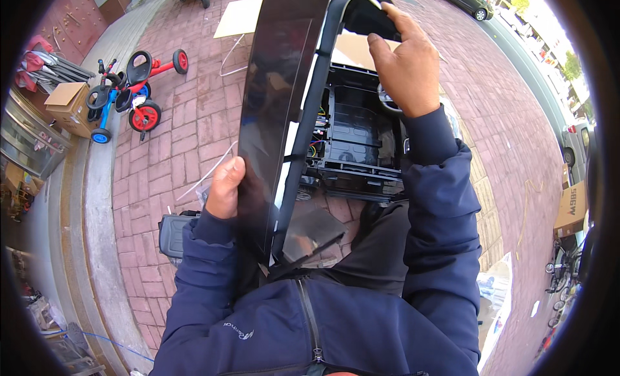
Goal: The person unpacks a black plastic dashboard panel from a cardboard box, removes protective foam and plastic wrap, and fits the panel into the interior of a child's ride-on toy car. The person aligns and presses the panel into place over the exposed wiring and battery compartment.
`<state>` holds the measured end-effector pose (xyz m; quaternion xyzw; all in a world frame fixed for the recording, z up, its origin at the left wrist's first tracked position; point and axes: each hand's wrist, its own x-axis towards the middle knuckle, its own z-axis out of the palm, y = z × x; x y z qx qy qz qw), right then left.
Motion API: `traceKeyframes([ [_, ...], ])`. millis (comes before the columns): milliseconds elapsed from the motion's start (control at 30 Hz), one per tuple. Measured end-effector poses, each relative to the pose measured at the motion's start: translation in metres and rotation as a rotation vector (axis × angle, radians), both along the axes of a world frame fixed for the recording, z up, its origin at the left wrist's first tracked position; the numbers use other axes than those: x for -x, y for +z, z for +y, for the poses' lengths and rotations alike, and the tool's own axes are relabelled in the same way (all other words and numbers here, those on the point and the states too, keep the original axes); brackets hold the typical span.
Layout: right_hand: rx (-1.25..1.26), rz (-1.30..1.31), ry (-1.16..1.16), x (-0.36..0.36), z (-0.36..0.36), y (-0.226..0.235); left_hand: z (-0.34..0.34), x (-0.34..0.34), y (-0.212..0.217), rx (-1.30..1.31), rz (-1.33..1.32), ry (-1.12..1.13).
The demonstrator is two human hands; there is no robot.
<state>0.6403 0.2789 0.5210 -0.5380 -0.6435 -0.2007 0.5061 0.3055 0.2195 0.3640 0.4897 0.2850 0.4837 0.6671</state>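
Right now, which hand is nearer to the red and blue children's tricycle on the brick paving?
Left. The left hand grips the glossy black panel on the tricycle's side; the right hand holds its far top edge.

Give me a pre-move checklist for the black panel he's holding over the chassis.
1. Left hand grips the black panel at its lower left edge: ok.
2. Right hand holds the panel's top frame: ok.
3. Panel lifted above the black chassis, not seated: ok.
4. Coloured wires in the chassis out of the panel's way: cannot tell.
5. Brick pavement beside the chassis free for setting down: ok.
6. Panel's mounting points aligned: cannot tell.
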Motion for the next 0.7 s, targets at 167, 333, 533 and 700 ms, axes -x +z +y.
traceKeyframes([
  [167,-0.072,0.377,0.116,-0.041,-0.023,0.012,0.043,0.038,0.111,-0.628,0.452,0.251],
  [333,-0.265,0.148,-0.159,-0.068,-0.056,0.013,0.075,0.054,0.188,-1.175,0.961,0.438],
  [533,0.324,-0.099,0.238,-0.063,-0.073,0.007,0.101,0.036,0.209,-1.762,1.174,0.505],
  [700,0.2,-0.594,0.063,-0.056,-0.074,0.003,0.121,0.032,0.199,-1.922,1.169,0.349],
])
